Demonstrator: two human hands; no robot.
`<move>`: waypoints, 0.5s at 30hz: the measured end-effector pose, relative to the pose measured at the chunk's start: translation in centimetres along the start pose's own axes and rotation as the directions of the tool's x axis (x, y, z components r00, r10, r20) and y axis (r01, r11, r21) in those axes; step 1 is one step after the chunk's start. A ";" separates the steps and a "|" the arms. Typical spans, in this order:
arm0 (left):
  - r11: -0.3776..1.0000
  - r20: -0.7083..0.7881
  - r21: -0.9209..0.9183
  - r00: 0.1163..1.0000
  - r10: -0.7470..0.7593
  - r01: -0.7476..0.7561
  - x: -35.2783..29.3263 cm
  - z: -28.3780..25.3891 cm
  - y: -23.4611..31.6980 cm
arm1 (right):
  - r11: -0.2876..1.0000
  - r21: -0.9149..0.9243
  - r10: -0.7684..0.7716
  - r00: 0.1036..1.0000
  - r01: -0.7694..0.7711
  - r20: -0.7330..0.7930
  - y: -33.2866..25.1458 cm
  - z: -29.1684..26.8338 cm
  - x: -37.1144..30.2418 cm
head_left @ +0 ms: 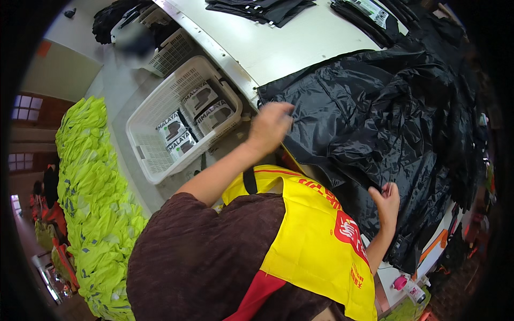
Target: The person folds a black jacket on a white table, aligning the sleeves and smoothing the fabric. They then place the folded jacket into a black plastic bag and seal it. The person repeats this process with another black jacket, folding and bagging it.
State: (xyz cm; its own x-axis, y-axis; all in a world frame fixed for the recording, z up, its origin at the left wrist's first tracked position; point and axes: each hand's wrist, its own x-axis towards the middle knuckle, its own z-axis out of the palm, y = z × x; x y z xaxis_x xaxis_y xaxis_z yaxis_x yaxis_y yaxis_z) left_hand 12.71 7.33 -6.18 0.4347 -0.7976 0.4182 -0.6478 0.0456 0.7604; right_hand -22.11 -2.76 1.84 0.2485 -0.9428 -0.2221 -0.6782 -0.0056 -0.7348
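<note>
A large shiny black garment (342, 117) lies crumpled over the white table, its sleeves and panels hard to tell apart. At its near left corner is my left hand (270, 127), smeared by motion, so I cannot tell whether it grips the cloth. My right hand (386, 203) is over the garment's near right part, thumb raised and fingers curled. Something small and dark shows at those fingers, too small to name. I wear a yellow apron (316, 230) with red print over a dark brown top.
Left of the table stands a white plastic basket (143, 155) holding several flat printed packages. Behind it is another basket (174, 53) with dark cloth. Bright yellow-green garments (96, 203) are heaped at left. Folded black stacks (259, 8) lie on the table's far side; a pink-capped bottle (409, 289) stands lower right.
</note>
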 end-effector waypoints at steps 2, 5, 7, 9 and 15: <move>0.920 -0.190 0.389 0.981 0.028 0.049 -1.0 -2.5 -6.5 | 0.993 0.113 -0.033 0.999 0.032 0.015 -0.7 -0.7 -1.5; 0.910 -0.270 0.169 0.906 -0.326 0.377 -2.5 -3.7 -9.9 | 0.968 0.242 -0.087 0.993 0.064 0.086 -4.6 0.9 -1.3; 0.878 -0.283 0.056 0.851 -0.443 0.475 -3.0 -3.5 -11.0 | 0.953 0.142 -0.293 0.934 0.267 0.205 -9.4 5.1 -0.7; 0.913 -0.299 0.047 0.878 -0.374 0.405 -3.0 -3.2 -10.7 | 0.844 0.124 -0.533 0.794 0.521 0.293 -11.7 11.2 0.6; 0.923 -0.278 -0.087 0.881 -0.383 0.374 -2.5 -2.4 -10.0 | 0.671 -0.269 -0.570 0.713 0.691 0.409 -9.9 23.3 5.1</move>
State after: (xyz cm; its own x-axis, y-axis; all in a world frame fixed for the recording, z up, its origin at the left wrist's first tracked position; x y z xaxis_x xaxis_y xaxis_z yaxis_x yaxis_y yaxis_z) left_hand 19.65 10.28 -13.63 0.8050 -0.5531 0.2147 -0.3807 -0.2040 0.9019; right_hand 1.98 0.27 -7.00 0.8463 -0.5326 -0.0015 -0.4695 -0.7446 -0.4744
